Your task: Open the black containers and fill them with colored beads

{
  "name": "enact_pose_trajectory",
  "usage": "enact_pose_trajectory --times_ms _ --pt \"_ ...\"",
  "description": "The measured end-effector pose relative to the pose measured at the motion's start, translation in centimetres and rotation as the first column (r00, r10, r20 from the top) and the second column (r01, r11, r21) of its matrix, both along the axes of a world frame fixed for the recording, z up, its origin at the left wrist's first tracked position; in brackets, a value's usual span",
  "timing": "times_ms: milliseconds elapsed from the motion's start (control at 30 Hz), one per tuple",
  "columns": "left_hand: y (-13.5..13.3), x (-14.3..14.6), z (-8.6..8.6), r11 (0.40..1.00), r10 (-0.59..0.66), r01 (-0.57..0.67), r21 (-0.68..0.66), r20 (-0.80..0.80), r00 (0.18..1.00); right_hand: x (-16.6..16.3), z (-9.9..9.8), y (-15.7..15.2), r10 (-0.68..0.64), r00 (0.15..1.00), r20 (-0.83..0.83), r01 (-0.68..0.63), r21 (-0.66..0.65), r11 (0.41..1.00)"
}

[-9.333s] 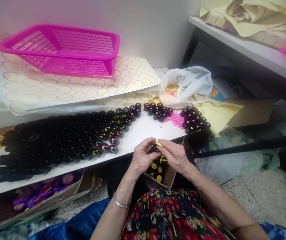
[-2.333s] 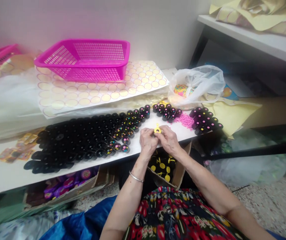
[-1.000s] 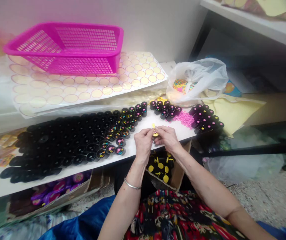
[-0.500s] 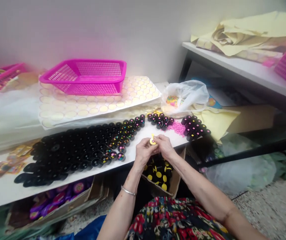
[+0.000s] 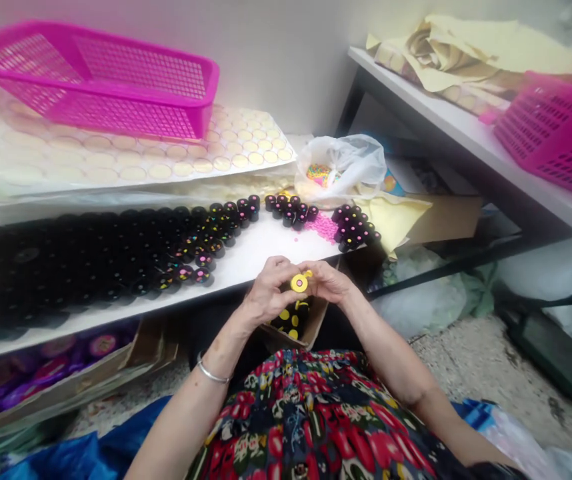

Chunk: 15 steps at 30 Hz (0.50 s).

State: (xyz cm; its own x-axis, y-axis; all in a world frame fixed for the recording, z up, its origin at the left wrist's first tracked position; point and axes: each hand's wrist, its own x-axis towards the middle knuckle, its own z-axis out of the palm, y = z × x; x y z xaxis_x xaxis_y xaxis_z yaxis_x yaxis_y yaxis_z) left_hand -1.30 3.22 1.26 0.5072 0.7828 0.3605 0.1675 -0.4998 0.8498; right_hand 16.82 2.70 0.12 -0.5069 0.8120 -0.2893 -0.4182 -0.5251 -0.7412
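Note:
My left hand (image 5: 269,288) and my right hand (image 5: 332,281) meet in front of the table edge. Between their fingertips is a small round yellow cap (image 5: 299,283) with a pink dot at its middle and a yellow tab beside it. Both hands are closed on it; anything under the cap is hidden by the fingers. Just below them, an open cardboard box (image 5: 319,319) holds black pieces with yellow lids. On the white table (image 5: 261,250) stand rows of black cups (image 5: 101,257), some with coloured bits inside, near a pile of small pink pieces (image 5: 322,227).
A pink basket (image 5: 131,110) rests on a sheet of round yellow stickers (image 5: 261,150) behind the cups. A clear plastic bag (image 5: 361,163) lies at the back. To the right is a shelf (image 5: 441,113) with another pink basket (image 5: 551,133). Below the table sits a box of purple packs (image 5: 56,367).
The view has shifted, so the table and baskets sit higher and mostly further left. My hands have turned the yellow cap; its dotted face shows more fully and its tab points rightward.

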Motion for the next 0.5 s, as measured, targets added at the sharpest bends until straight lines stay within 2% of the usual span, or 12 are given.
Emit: enact_pose_trajectory --times_ms 100,200,367,500 --pt "-0.5 0.4 0.2 0.99 -0.131 0.136 0.026 -0.13 0.983 1.0 0.3 0.0 0.157 0.984 0.079 -0.158 0.007 0.987" --pt "-0.8 0.8 0.4 0.983 -0.174 0.183 0.031 -0.185 0.967 1.3 0.8 0.1 0.229 0.961 0.154 -0.236 0.031 0.971" --pt "-1.2 1.1 0.6 0.984 -0.152 0.168 0.052 -0.234 0.96 1.2 1.3 0.2 0.236 0.942 0.238 -0.26 0.074 0.963" --pt "-1.6 1.2 0.7 0.979 -0.127 0.163 0.123 -0.262 0.957 0.9 1.1 -0.1 0.173 0.952 0.253 -0.205 0.109 0.973"
